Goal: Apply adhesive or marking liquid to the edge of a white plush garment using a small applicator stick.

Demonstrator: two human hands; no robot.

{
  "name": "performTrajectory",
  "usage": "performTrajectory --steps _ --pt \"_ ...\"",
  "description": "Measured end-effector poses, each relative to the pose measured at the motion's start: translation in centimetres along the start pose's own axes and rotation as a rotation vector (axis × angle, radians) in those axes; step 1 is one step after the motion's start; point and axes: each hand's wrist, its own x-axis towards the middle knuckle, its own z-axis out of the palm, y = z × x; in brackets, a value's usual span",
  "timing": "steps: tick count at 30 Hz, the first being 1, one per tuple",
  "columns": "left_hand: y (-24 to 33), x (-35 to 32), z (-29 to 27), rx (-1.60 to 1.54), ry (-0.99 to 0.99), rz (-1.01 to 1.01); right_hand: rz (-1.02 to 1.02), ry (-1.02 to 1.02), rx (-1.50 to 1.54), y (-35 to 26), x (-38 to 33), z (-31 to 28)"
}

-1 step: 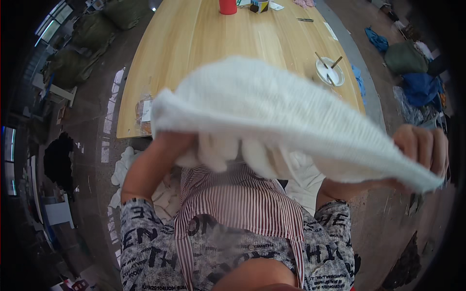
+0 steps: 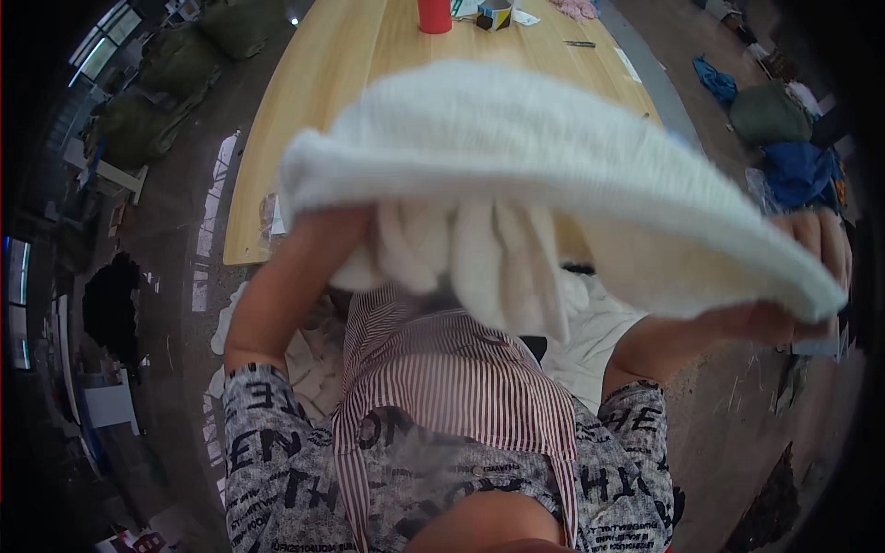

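Note:
A white knitted garment or cloth (image 2: 516, 138) hangs stretched between my two arms above the near end of the table. My right hand (image 2: 816, 244) is closed around its far right end, with the fingers bent over the knit. The left forearm reaches up under the cloth's left end; only the wrist of my left hand (image 2: 346, 230) shows, and its fingers are hidden in the knit. Thick cream folds (image 2: 489, 258) droop beneath the cloth, in front of my striped apron (image 2: 452, 369). The knit is somewhat blurred.
The wooden table (image 2: 323, 83) stretches away ahead of me. A red cup (image 2: 434, 15), a small box (image 2: 494, 14) and a dark pen-like thing (image 2: 579, 43) lie toward its far end. White cloth (image 2: 590, 341) lies by my lap. Bundles (image 2: 770, 111) stand on the floor at right.
The white cloth has moved up and away from me, with both arms rising slightly. It now covers the bowl with sticks on the table's right, and more of its hanging folds show.

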Motion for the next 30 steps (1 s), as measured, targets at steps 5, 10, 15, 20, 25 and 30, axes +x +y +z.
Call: performTrajectory --steps 5,10,15,20,25,30 --pt "-0.9 11.0 -5.0 0.511 0.654 0.319 0.059 0.290 -0.323 2.3 3.9 -6.0" --pt "-8.2 12.6 -3.3 0.812 0.917 0.368 0.302 0.192 -0.732 5.4 -0.6 -10.0" --pt "-19.9 0.8 0.3 0.341 0.093 -0.433 0.833 -0.153 -1.227 9.2 -8.0 -11.6" --pt "-21.1 -0.7 1.1 0.017 0.124 -0.681 1.011 -0.186 -1.475 12.9 -13.9 -12.9" --pt "-18.1 2.0 3.1 -0.088 -0.064 -0.858 0.946 -0.095 -1.411 13.7 -16.1 -13.6" --pt "-18.9 1.3 3.0 -0.461 -0.120 -0.847 0.967 -0.007 -1.404 13.8 -15.4 -13.3"
